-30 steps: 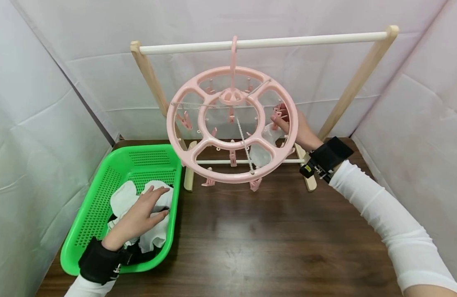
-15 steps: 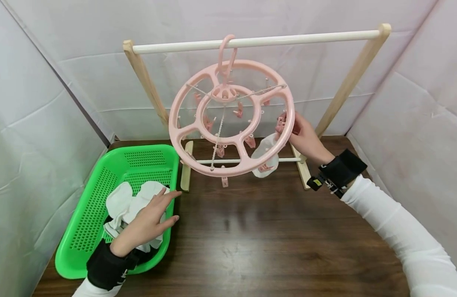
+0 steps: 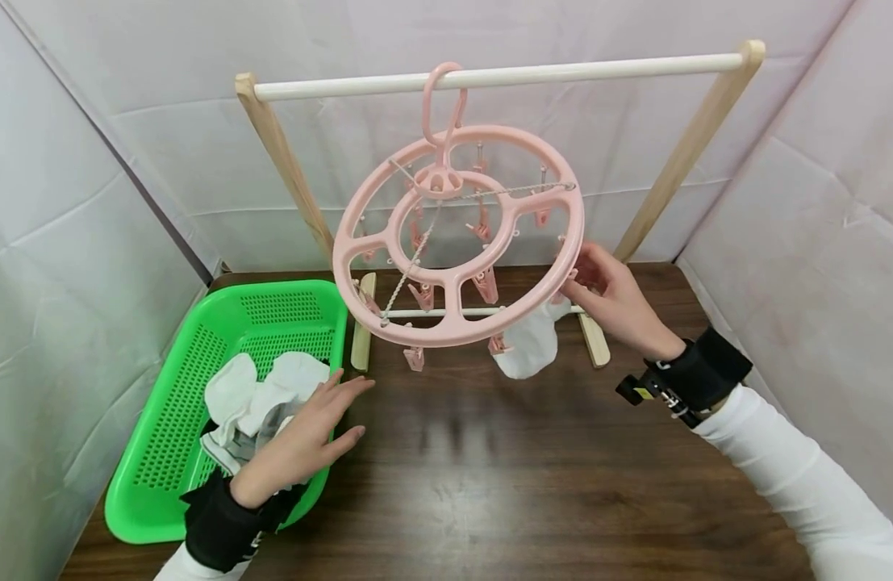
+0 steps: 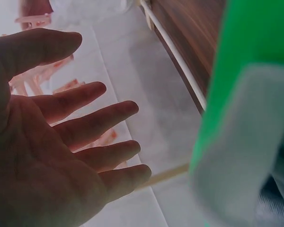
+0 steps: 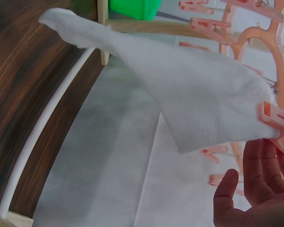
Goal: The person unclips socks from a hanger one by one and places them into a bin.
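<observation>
A white sock [image 3: 529, 343] hangs from a pink clip [image 5: 274, 116] at the right side of the round pink clip hanger [image 3: 456, 329]. My right hand [image 3: 620, 303] is beside that clip, its fingertips at or just behind it; in the right wrist view the thumb stands apart from the fingers. My left hand [image 3: 301, 440], fingers spread and holding nothing, is above the right rim of the green basket [image 3: 119, 484]. White and grey cloth pieces [image 3: 260, 403], apparently socks, lie in the basket, partly hidden by this hand.
The hanger hooks over the white bar [image 3: 598, 73] of a wooden stand [image 3: 674, 161]. Several other pink clips [image 3: 415, 359] dangle from its rings. Pale fabric walls [image 3: 802, 210] enclose the back and sides of the dark wooden table [image 3: 490, 484].
The hanger has turned, its front swinging left, and tilted. The sock now hangs lower and more in view. My right hand has shifted right and down; my left hand has drifted right.
</observation>
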The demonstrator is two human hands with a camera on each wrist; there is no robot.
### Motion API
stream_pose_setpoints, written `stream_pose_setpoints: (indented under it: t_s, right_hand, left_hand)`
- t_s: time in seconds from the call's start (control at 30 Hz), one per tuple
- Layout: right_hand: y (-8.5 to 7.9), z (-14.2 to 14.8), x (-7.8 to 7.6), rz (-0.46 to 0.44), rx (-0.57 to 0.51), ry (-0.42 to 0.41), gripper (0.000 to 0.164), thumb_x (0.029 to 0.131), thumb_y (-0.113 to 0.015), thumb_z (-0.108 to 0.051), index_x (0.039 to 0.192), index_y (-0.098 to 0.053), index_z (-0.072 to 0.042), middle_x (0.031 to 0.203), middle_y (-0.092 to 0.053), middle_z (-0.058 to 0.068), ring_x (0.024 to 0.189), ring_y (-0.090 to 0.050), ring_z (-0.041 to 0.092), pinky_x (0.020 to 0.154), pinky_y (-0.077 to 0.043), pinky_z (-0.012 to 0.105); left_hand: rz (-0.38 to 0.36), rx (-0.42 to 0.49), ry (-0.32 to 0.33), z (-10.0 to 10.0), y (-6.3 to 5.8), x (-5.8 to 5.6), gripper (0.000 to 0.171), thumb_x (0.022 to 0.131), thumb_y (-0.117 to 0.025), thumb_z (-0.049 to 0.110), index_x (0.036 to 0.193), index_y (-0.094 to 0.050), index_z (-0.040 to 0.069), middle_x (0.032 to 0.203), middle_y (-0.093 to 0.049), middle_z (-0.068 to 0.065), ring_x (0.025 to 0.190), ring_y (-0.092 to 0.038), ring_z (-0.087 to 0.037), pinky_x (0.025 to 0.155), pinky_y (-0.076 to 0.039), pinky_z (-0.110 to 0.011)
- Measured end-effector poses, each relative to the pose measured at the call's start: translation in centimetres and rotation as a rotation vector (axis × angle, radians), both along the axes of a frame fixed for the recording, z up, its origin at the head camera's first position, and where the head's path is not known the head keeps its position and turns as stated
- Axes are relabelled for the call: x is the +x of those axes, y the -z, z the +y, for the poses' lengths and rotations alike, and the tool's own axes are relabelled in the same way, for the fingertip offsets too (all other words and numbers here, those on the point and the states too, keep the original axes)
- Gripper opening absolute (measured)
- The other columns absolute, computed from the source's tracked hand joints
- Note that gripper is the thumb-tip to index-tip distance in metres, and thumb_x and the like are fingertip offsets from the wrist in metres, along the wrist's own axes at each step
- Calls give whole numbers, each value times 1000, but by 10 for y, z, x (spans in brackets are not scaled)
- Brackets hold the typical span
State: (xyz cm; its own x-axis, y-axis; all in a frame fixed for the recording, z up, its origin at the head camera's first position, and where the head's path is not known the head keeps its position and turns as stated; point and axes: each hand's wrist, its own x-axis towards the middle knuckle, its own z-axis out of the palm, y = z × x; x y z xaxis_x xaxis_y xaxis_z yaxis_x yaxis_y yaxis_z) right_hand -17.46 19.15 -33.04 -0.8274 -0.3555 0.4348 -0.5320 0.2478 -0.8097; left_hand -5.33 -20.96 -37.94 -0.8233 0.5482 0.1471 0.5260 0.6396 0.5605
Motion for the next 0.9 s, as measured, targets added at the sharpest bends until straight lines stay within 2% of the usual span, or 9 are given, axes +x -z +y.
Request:
stream_pose_setpoints:
  t_s: [0.13,0.33,0.5,0.73,0.9]
  right_hand:
    - [-4,0,11,26,32,3,32,92,-62,4,122,-54,2,98,-61,7,83,-61,16,72,-47,23]
    - [-11,-6,30,51,47,13,33,87,-64,10,118,-57,1,101,-63,6,88,-60,14,74,-46,23]
    - [-17,-16,45,75,27,-28,30,85,-66,11,112,-58,1,98,-63,6,90,-58,14,80,-45,24]
    - [-20,-36,57,131,34,-112,30,83,-70,11,106,-58,-5,93,-61,1,86,-58,13,79,-47,26]
    - [-14,-53,61,139,47,-131,31,83,-71,8,107,-57,-7,93,-62,-1,87,-59,12,80,-47,26]
  left_hand:
    - [11,13,16,10,-1,0,52,90,-66,1,137,-45,-5,138,-45,-28,136,-23,-50,106,-27,-59]
    - [19,31,33,24,5,1,53,89,-67,3,137,-46,-3,139,-45,-26,137,-23,-49,107,-25,-59]
    - [22,56,33,33,10,2,54,88,-69,4,136,-48,-2,139,-46,-24,137,-24,-46,108,-25,-56]
    - [84,111,26,48,14,-1,52,87,-69,2,135,-49,-3,139,-47,-22,137,-29,-43,105,-31,-55]
    - [146,178,33,60,14,-8,57,85,-71,1,137,-47,-3,139,-48,-20,135,-34,-38,105,-33,-51]
